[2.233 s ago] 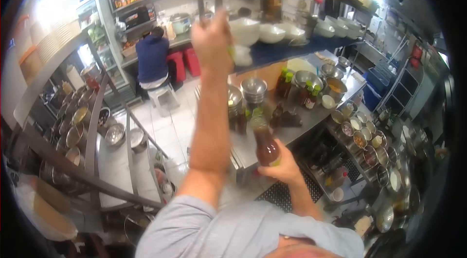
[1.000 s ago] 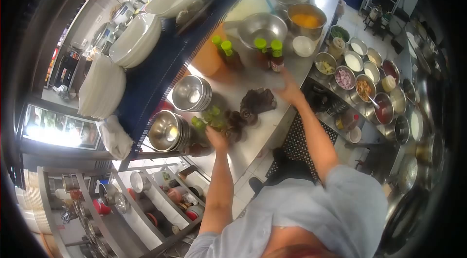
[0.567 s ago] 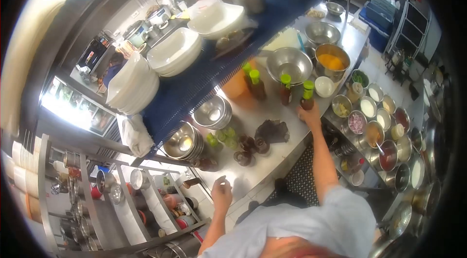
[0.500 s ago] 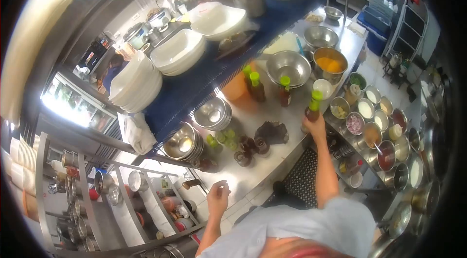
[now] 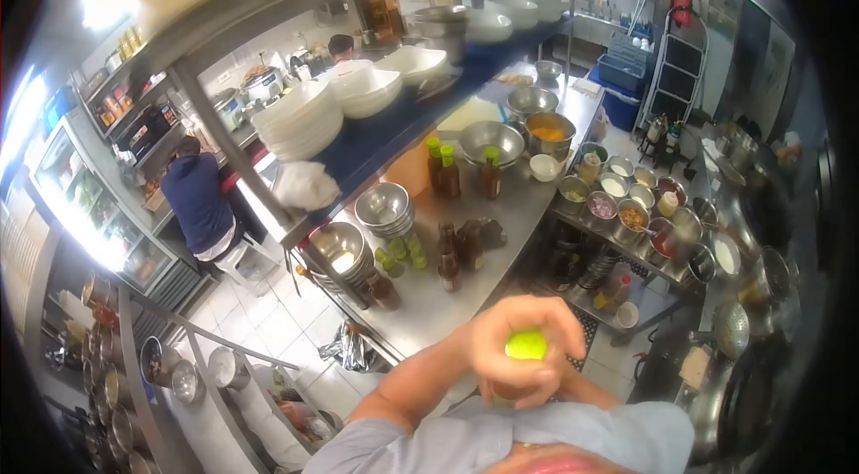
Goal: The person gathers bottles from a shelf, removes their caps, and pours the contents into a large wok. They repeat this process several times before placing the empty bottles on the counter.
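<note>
Close to my chest, my left hand has its fingers curled around the bright green cap of a sauce bottle. My right forearm reaches in beneath; the right hand and most of the bottle are hidden under the left hand. On the steel counter stand uncapped dark bottles, with another bottle to their left. Loose green caps lie beside them, and a dark cloth is bunched to the right. Further back are bottles with green caps.
Steel bowls and a pot of orange contents stand on the counter. White dishes line the overhead shelf. Ingredient containers fill the right side. A person in dark blue sits at the left.
The bottle in my right hand has come from the counter's right edge to my chest. My left hand has moved up and right and closed around its green cap. The view has tilted up.
</note>
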Tool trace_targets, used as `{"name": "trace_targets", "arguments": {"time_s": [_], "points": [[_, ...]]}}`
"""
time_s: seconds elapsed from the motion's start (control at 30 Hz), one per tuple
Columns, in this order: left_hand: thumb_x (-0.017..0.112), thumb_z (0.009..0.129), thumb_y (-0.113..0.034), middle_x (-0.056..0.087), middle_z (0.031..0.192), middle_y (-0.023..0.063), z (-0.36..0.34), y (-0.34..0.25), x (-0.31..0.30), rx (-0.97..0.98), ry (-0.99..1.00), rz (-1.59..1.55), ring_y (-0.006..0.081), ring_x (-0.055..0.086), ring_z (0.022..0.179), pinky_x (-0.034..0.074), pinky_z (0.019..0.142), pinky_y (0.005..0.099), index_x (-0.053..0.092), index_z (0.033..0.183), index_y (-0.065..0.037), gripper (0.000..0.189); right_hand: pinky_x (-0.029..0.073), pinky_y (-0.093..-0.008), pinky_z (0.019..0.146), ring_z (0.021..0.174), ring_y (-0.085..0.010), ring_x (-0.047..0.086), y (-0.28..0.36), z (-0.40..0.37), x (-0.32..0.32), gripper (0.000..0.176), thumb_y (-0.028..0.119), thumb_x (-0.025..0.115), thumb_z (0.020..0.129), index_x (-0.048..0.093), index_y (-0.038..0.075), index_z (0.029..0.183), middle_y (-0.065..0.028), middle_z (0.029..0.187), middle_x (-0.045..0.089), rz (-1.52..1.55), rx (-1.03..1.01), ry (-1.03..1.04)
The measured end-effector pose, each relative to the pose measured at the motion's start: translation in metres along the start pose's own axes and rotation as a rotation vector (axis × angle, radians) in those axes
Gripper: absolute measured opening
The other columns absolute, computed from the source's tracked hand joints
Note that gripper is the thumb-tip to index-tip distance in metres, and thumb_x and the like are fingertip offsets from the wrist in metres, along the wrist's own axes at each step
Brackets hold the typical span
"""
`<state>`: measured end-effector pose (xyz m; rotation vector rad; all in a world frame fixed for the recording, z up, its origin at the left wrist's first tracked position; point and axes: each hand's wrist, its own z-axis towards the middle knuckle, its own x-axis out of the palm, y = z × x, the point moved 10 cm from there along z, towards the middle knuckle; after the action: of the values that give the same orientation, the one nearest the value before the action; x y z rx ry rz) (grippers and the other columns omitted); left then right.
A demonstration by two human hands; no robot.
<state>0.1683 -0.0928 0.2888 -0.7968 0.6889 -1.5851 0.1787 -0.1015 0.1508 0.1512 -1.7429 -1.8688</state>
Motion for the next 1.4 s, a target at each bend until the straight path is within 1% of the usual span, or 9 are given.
{"name": "trace_targets", "arguments": {"time_s": [0.13,0.27,0.47,0.63,0.73,1.03,1.13,1.3,1.4], "points": [[0.06,0.088,-0.003,0.059,0.088,0.0018,-0.016,-0.034,-0.014,-0.044,-0.601,0.403,0.0075,0.058,0.085,0.048,0.074,0.0253,0.055,0.099,-0.004,0.012,0.053,-0.0324,0.086,0.098,-0.0168,0.064,0.025,-0.02,0.007,0.065,0.002,0.088,0.06,0.058,0.004,0.117,-0.0036,0.106,0.065,-0.244,-0.217,-0.33],[0.051,0.095,0.003,0.053,0.06,0.0039,-0.017,-0.051,-0.05,0.04,-0.806,0.373,0.0118,0.052,0.046,0.041,0.044,0.0256,0.04,0.098,-0.005,0.015,0.052,-0.034,0.092,0.099,-0.0232,0.066,0.044,0.002,-0.001,0.069,0.012,0.084,0.067,0.052,0.0,0.126,-0.0097,0.109,0.066,-0.518,-0.453,-0.581],[0.068,0.086,-0.009,0.063,0.079,0.0065,-0.055,-0.073,-0.087,-0.104,-1.228,0.97,0.0153,0.065,0.07,0.051,0.062,0.03,0.051,0.11,-0.002,0.03,0.055,-0.0374,0.084,0.091,-0.0267,0.069,0.036,0.032,0.007,0.063,0.017,0.083,0.068,0.053,0.0,0.121,-0.0148,0.099,0.067,-0.441,-0.372,-0.709],[0.078,0.079,-0.012,0.059,0.076,0.0082,-0.025,-0.066,-0.001,0.217,-0.198,-0.368,0.0162,0.061,0.059,0.05,0.053,0.0287,0.039,0.136,-0.005,0.069,0.056,-0.0403,0.071,0.081,-0.0314,0.069,0.017,0.031,0.08,0.073,0.017,0.087,0.064,0.049,0.0,0.123,-0.0194,0.093,0.067,0.375,-0.08,0.295],[0.072,0.085,-0.006,0.058,0.071,0.0052,-0.028,-0.069,-0.002,0.107,-0.425,0.039,0.0124,0.056,0.052,0.045,0.048,0.0256,0.044,0.126,-0.004,0.05,0.055,-0.0385,0.072,0.081,-0.0284,0.068,0.032,0.026,0.085,0.069,0.012,0.085,0.065,0.05,0.0,0.123,-0.0168,0.092,0.067,0.2,-0.119,0.258],[0.067,0.09,-0.008,0.063,0.077,0.0066,-0.022,-0.117,-0.049,0.149,-1.153,1.243,0.0117,0.06,0.06,0.047,0.055,0.0261,0.053,0.105,-0.002,0.022,0.052,-0.0309,0.088,0.099,-0.0189,0.065,0.085,0.021,0.016,0.067,0.011,0.083,0.071,0.05,0.002,0.129,-0.0081,0.109,0.065,-0.733,-0.376,-0.858],[0.073,0.087,-0.013,0.061,0.078,0.0079,-0.032,-0.101,-0.055,-0.063,-1.18,0.927,0.0166,0.061,0.062,0.049,0.057,0.0281,0.049,0.121,-0.002,0.043,0.054,-0.033,0.083,0.091,-0.0206,0.066,0.074,0.034,0.013,0.062,0.012,0.082,0.071,0.051,0.0,0.124,-0.0102,0.101,0.066,-0.491,-0.329,-0.555],[0.075,0.086,-0.013,0.052,0.07,0.0046,-0.018,-0.064,-0.005,0.312,-0.144,-0.366,0.0161,0.057,0.052,0.047,0.047,0.0296,0.035,0.142,-0.003,0.069,0.055,-0.0395,0.067,0.075,-0.0252,0.065,0.046,0.026,0.082,0.055,0.018,0.081,0.067,0.053,0.0,0.112,-0.0128,0.085,0.063,0.249,-0.069,0.253],[0.069,0.089,-0.007,0.052,0.065,0.0042,-0.021,-0.086,-0.018,0.242,-0.549,0.088,0.0144,0.057,0.052,0.046,0.047,0.0276,0.045,0.129,0.0,0.047,0.055,-0.038,0.073,0.076,-0.0254,0.066,0.073,0.025,0.051,0.057,0.014,0.081,0.068,0.052,-0.001,0.115,-0.0128,0.087,0.064,-0.262,-0.311,-0.222]]}}
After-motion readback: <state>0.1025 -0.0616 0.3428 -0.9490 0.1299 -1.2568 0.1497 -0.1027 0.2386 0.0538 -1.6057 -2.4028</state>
